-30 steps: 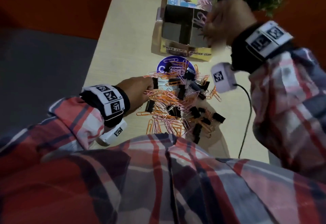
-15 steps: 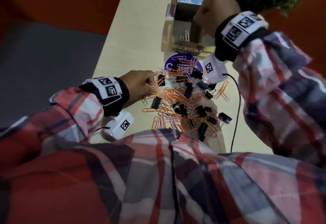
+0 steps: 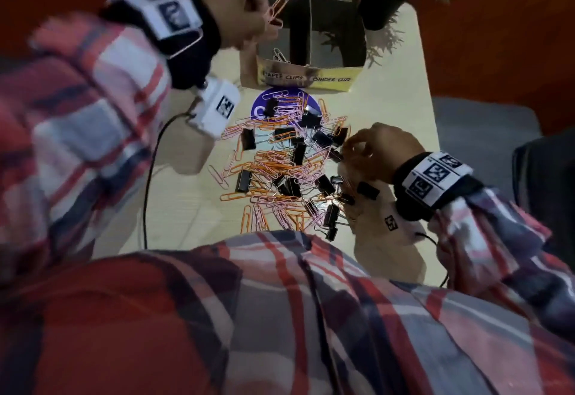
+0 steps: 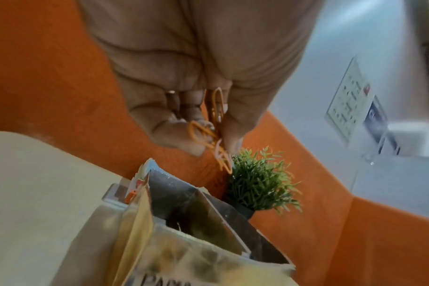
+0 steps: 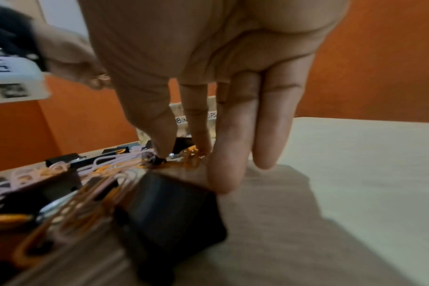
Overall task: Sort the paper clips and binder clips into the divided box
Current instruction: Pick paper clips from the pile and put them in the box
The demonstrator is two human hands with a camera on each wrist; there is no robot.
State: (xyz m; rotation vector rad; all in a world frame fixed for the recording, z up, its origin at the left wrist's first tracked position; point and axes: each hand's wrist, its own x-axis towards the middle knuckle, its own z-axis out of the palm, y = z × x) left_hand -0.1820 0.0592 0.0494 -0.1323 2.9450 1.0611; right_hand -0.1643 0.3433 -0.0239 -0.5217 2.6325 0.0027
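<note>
- The left hand [image 3: 236, 5] is raised over the near-left corner of the divided box [image 3: 306, 75], its thumb and fingers pinching a few linked paper clips [image 3: 275, 12], orange and pink; in the left wrist view the same clips [image 4: 214, 133] dangle from the fingertips, long axis near vertical
- The compartment labelled for paper clips [image 3: 281, 55] lies at about 5 o'clock from that hand in the head view, just below the hanging chain; some pale clips already lie in it
- My reading: the drop depends on the chain hanging clear of the divider, over the left cell and not the binder-clip side
- The right hand [image 3: 378, 153] is down at the 3 o'clock edge of the mixed pile [image 3: 280, 170] on the table [image 3: 174, 208], thumb and forefinger closing on a small black binder clip [image 5: 159, 160]; whether it is truly gripped I cannot tell, the other fingers hang straight
- The left hand is the nearer to the box
</note>
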